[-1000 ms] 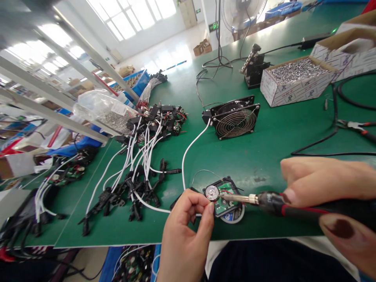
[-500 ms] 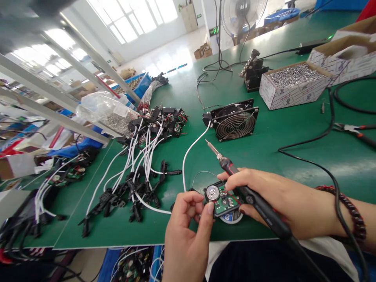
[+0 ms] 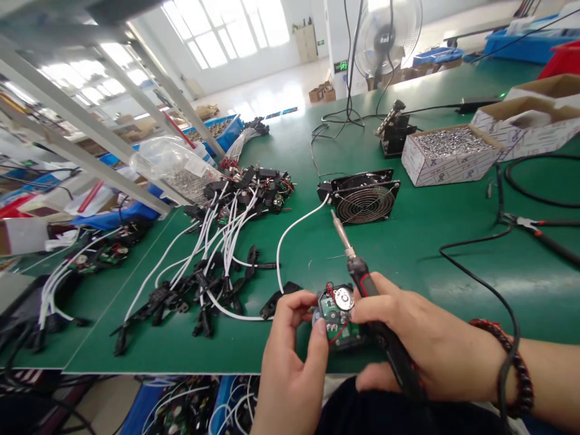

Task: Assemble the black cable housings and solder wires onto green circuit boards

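My left hand pinches the left side of a small green circuit board in a dark housing, which has a round silver motor and red wires. My right hand is wrapped round a black soldering iron. The iron's metal tip points up and away, clear of the board, in front of the small fan. The right index fingertip lies close to the board's right edge; whether it touches I cannot tell. A thin strand of solder wire curves behind the board. Beside my left fingers lies a black bracket with a white cable.
A small square fan stands ahead. At the left lie several black assemblies with white cables. To the right are a box of small metal parts, pliers and the iron's black stand.
The circuit board has been turned, its motor now at upper right instead of left. A round blue-labelled solder spool beneath it no longer shows. My right thumb has moved away from the board.
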Available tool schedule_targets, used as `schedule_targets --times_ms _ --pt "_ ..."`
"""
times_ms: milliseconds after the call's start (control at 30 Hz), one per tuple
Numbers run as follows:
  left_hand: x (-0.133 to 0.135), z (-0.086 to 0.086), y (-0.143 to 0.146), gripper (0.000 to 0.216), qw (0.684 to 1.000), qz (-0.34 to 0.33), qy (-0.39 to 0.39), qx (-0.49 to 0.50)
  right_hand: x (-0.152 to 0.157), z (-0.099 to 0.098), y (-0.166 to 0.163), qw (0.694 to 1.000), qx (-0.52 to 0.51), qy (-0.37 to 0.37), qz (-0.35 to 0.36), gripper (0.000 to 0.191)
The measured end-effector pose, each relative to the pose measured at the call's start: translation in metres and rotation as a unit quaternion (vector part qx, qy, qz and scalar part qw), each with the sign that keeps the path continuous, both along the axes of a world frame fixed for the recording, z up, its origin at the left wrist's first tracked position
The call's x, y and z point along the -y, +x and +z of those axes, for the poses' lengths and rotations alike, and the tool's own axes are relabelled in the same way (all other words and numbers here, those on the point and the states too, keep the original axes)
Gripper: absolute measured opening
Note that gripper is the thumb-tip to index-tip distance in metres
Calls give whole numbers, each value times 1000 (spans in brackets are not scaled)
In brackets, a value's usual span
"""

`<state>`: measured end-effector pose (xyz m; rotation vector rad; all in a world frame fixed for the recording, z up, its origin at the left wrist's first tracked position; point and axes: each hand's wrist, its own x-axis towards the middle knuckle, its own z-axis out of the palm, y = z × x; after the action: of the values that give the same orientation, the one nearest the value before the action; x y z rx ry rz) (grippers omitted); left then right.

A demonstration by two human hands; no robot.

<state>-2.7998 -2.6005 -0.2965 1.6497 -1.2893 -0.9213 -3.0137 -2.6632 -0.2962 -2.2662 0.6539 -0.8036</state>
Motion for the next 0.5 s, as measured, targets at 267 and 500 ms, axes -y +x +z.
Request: schedule_targets --times_ms 267,500 --pt "15 7 12 14 997 -77 -11 -10 17 1 -9 995 91 26 37 61" --pt "10 13 16 12 989 -115 -55 79 31 -10 -4 987 61 63 134 55"
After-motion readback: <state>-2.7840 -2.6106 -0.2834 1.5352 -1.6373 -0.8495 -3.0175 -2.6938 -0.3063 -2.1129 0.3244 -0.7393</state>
